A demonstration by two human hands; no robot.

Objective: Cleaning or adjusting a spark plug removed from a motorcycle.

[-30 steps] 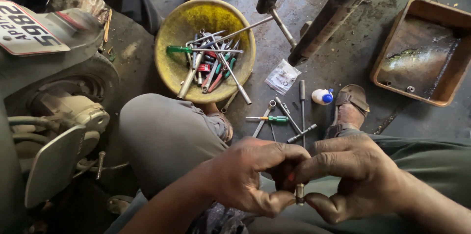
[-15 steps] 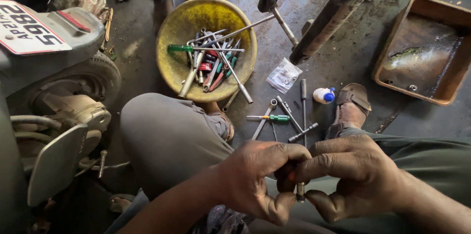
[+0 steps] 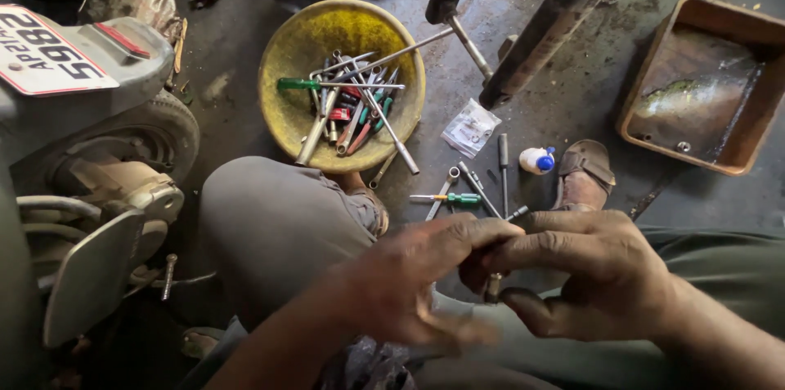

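My left hand [image 3: 409,280] and my right hand [image 3: 585,271] meet in front of me above my knees. Both pinch a small metal part [image 3: 493,286] between their fingertips; only its lower end shows below the fingers. The left hand is blurred. Beyond the hands, on the concrete floor, lie a green-handled screwdriver [image 3: 448,199] and several loose wrenches [image 3: 482,186].
A yellow bowl [image 3: 302,38] holds several wrenches and screwdrivers. A scooter's rear wheel [image 3: 155,132] and number plate are at left. A brown tray [image 3: 740,38] with oily liquid sits at right. A small plastic bag [image 3: 470,127], a white bottle [image 3: 537,161], my sandalled foot [image 3: 585,173] and a stand leg [image 3: 540,38] are nearby.
My hands stay together on the small part, with the left fingers shifting over it. The view has drifted slightly.
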